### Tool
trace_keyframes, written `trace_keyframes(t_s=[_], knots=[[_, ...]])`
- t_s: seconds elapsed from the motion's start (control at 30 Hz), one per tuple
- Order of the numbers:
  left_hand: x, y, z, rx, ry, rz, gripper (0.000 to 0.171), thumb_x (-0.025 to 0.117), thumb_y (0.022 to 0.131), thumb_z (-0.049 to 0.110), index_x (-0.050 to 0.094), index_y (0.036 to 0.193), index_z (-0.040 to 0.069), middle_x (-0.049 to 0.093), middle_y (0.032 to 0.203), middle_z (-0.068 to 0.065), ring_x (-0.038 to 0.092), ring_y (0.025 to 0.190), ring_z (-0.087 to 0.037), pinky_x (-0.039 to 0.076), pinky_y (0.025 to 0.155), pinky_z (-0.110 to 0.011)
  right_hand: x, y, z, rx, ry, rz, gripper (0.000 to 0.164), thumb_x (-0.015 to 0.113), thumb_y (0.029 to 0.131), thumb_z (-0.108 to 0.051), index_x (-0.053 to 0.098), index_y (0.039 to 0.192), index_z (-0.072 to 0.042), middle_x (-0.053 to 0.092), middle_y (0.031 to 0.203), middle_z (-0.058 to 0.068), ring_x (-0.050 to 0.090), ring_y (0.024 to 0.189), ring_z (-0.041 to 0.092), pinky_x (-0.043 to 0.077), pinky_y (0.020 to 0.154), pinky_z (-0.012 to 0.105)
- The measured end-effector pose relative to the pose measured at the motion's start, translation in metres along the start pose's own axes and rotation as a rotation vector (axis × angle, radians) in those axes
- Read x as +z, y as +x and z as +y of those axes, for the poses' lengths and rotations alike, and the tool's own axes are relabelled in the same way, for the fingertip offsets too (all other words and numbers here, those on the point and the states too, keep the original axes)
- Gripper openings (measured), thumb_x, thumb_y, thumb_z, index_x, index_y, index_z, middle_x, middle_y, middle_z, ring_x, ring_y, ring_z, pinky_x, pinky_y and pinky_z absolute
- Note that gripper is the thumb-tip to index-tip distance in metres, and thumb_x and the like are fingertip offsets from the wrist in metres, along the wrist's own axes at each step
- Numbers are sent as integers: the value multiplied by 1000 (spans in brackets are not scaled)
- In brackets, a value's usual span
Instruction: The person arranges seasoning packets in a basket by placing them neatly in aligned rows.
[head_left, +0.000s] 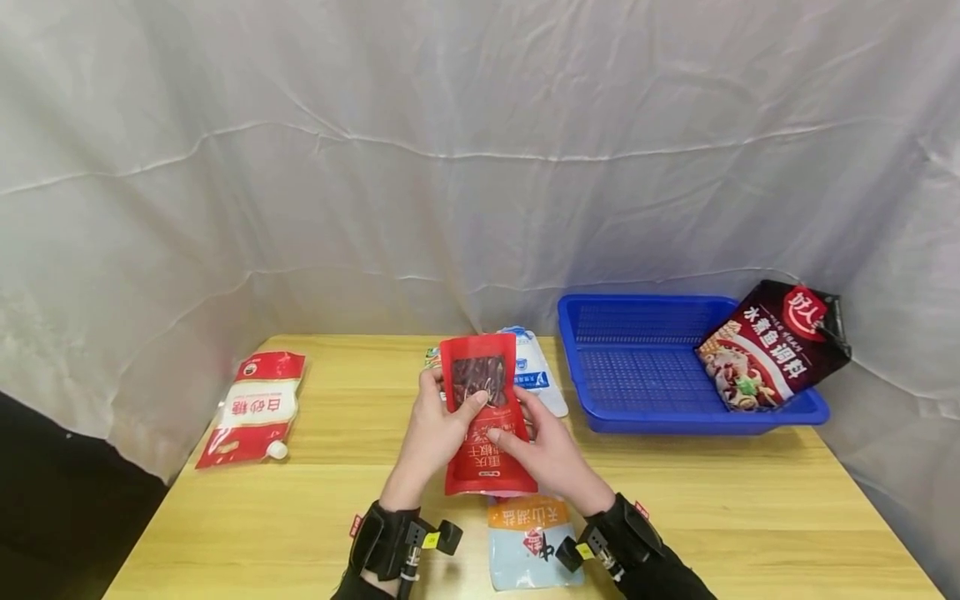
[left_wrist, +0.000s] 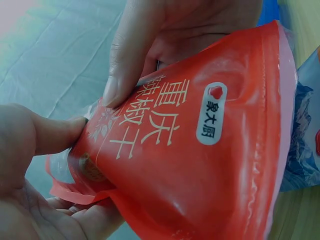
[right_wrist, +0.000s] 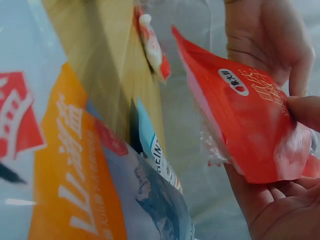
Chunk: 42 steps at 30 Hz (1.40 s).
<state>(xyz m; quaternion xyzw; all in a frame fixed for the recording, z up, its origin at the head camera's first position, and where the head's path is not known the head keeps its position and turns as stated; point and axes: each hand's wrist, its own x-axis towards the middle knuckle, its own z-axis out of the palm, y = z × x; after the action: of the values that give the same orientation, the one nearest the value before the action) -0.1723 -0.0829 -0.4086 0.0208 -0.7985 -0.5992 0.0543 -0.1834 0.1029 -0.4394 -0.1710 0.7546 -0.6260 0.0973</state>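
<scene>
Both hands hold a red bag of dried chillies (head_left: 495, 475) above the middle of the table. My left hand (head_left: 432, 435) grips its left edge, the thumb lying across the front near the clear window. On the opposite edge my right hand (head_left: 549, 458) pinches the bag, thumb on the printed face. The wrist views show fingers curled behind the bag (left_wrist: 200, 175) and its printed bottom panel. Under it on the table lies a blue and orange salt packet (head_left: 532, 554), its far end hidden by the bag.
A white and blue packet (head_left: 551, 393) lies behind the hands, partly covered. At the left is a red and white sugar pouch (head_left: 258, 406) with a spout. A blue basket (head_left: 637, 421) stands at the back right, a dark seasoning bag (head_left: 776, 346) leaning over its right rim.
</scene>
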Motion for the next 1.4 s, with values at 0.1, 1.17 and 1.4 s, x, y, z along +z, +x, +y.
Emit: trace_keyframes(t_s=[0.1,1.17,1.4], knots=[[0,1,0,-1,-8,-2,66,75,97,27,35,144,4,59,130,-21,66,106,-31,61,90,-50,-1,2,0,-1,26,-4,74,74,97,-15,34,157,2,63,135,26,74,102,34,64,80,42],[-46,3,-4,79,-135,-171,62,80,92,21,52,147,10,65,130,-16,66,108,-29,62,88,-40,-46,-8,-22,-105,-290,-318,65,77,96,-22,48,153,-11,71,119,8,69,100,21,62,80,33],[-46,2,-3,78,-109,-189,56,80,93,21,58,143,12,67,124,-15,66,102,-26,62,84,-39,-47,-7,-22,-95,-295,-348,63,77,96,-22,48,152,-15,70,119,5,69,100,19,62,80,33]])
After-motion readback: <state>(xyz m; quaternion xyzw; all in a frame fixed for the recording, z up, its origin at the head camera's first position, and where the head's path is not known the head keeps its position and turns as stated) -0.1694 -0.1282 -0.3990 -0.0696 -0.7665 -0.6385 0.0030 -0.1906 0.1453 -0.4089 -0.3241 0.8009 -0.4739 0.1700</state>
